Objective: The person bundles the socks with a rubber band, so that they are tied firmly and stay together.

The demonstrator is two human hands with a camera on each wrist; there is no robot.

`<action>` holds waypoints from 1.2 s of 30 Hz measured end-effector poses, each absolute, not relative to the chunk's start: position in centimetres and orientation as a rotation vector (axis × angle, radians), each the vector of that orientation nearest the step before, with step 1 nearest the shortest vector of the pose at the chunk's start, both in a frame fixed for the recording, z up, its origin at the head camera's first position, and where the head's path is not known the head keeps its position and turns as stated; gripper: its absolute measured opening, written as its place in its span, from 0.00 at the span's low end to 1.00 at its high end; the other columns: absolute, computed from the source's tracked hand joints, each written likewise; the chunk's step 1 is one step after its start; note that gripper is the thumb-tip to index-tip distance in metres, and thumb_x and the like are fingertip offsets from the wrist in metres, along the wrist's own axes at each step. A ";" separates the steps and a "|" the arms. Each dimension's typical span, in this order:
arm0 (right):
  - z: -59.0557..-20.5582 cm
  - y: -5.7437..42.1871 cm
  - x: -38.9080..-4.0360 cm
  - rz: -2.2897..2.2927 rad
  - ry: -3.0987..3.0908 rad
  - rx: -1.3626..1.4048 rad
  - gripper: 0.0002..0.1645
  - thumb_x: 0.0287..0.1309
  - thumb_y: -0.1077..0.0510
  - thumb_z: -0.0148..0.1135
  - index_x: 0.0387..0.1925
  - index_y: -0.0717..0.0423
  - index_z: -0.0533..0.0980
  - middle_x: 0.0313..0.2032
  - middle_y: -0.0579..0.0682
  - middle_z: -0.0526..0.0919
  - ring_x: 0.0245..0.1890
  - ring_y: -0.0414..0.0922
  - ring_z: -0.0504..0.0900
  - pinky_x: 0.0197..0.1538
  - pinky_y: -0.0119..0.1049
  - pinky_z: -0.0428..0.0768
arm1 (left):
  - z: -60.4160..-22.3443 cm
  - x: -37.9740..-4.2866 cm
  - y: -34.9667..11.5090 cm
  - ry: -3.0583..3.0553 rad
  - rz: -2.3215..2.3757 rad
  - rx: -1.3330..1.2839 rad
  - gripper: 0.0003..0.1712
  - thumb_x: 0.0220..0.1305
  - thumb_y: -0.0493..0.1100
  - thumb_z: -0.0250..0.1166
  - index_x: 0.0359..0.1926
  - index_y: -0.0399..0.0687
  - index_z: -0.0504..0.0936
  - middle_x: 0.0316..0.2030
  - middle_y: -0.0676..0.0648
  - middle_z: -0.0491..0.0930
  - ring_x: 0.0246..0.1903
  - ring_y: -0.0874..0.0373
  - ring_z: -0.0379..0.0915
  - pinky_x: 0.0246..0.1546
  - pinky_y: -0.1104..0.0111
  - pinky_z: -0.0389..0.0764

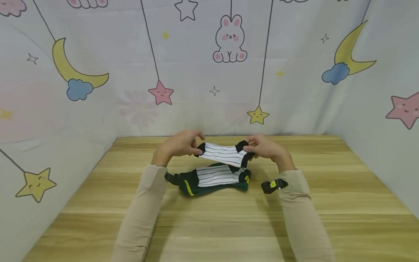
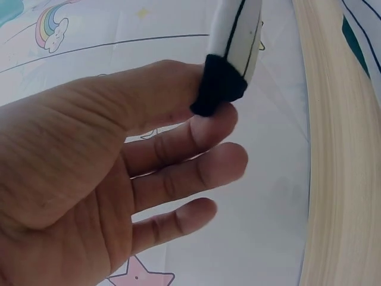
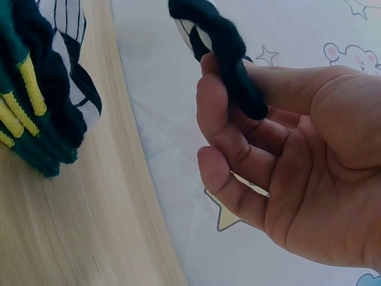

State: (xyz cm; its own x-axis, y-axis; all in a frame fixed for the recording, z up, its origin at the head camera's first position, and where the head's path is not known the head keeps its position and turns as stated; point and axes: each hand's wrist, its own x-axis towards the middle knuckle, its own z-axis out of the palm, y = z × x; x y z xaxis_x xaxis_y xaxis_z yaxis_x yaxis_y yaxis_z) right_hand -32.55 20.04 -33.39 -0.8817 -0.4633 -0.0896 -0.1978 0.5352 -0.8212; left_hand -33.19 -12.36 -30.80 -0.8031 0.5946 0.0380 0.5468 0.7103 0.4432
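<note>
Long, creased beige sleeves (image 1: 139, 214) are worn; at both cuffs (image 1: 154, 176), black wrist cameras (image 1: 171, 178) are carried, the right one marked with a yellow-green patch (image 1: 273, 184).

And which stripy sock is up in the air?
The upper sock, pinched at its ends by the left hand and right hand. The other stripy sock lies lower down, on green cloth.

Left grip (image 2: 104, 170) pinches striped sock (image 2: 234, 39) by black end (image 2: 219, 86).
</note>
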 end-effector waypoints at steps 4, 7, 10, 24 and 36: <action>-33.6 20.2 -32.5 -1.249 2.465 -0.608 0.11 0.74 0.63 0.53 0.50 0.69 0.72 0.41 0.57 0.85 0.33 0.46 0.83 0.42 0.49 0.79 | -30.8 -33.1 -12.5 2.751 0.612 0.933 0.32 0.63 0.42 0.72 0.66 0.39 0.73 0.27 0.49 0.80 0.26 0.55 0.77 0.28 0.67 0.74; -33.7 20.1 -32.5 -1.234 2.451 -0.643 0.12 0.73 0.64 0.53 0.51 0.69 0.71 0.41 0.58 0.85 0.33 0.48 0.83 0.42 0.49 0.79 | -30.9 -33.1 -12.5 2.703 0.563 0.935 0.34 0.64 0.41 0.71 0.67 0.37 0.71 0.26 0.49 0.81 0.26 0.52 0.79 0.27 0.67 0.75; -33.7 20.0 -32.4 -1.216 2.435 -0.669 0.12 0.73 0.64 0.53 0.51 0.68 0.72 0.41 0.57 0.85 0.34 0.51 0.83 0.43 0.49 0.78 | -31.0 -33.0 -12.6 2.655 0.523 0.910 0.33 0.64 0.41 0.71 0.67 0.36 0.72 0.27 0.48 0.81 0.27 0.51 0.80 0.30 0.67 0.76; -33.7 19.5 -32.3 -1.135 2.413 -0.732 0.07 0.72 0.65 0.54 0.48 0.65 0.72 0.36 0.52 0.85 0.33 0.48 0.82 0.40 0.45 0.74 | -30.8 -32.7 -13.0 2.574 0.447 0.859 0.18 0.69 0.41 0.65 0.56 0.37 0.79 0.31 0.48 0.84 0.24 0.54 0.81 0.46 0.59 0.79; -34.3 19.4 -32.3 -1.105 2.378 -0.736 0.08 0.70 0.65 0.56 0.47 0.65 0.71 0.35 0.54 0.87 0.33 0.47 0.84 0.41 0.47 0.76 | -30.9 -32.6 -13.0 2.500 0.458 0.930 0.03 0.67 0.37 0.66 0.36 0.42 0.83 0.29 0.49 0.83 0.28 0.50 0.83 0.40 0.64 0.79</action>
State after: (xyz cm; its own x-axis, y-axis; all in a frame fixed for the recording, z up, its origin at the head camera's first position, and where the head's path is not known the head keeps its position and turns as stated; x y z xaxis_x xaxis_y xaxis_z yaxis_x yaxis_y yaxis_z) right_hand -32.26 19.39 -34.32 -0.7740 -0.6163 -0.1450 -0.2867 0.5454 -0.7876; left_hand -32.62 -13.03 -30.89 -0.6820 0.6764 -0.2782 0.5338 0.7204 0.4429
